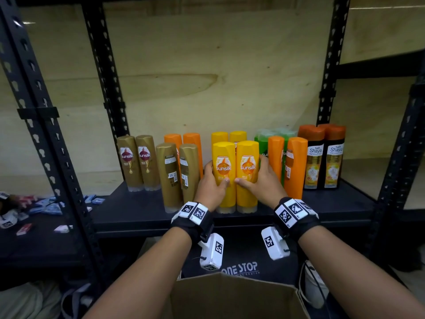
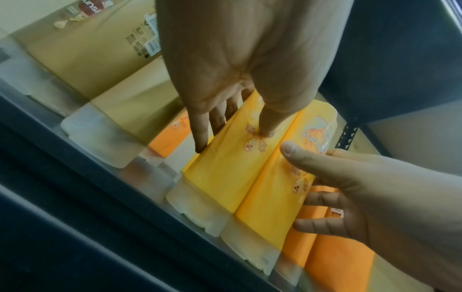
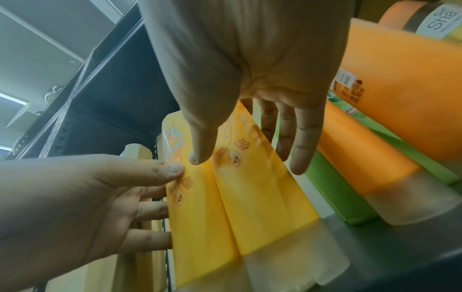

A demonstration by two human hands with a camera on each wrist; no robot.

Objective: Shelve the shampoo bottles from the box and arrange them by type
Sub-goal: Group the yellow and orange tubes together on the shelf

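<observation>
Both hands settling a yellow pair on the shelf

The left hand and right hand clasp two yellow bottles, fingers curled round them; gold, orange, green and black groups flank the fingers, so shelving looks nearly finished, though the box interior is hidden.

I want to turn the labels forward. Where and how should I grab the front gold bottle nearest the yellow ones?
Probably take the gold bottle around its mid-body, coming straight in from the open shelf front. It stands cap-down with the yellow bottle and the left hand close on one side and another gold bottle on the other, so place thumb in front and fingers behind.
</observation>
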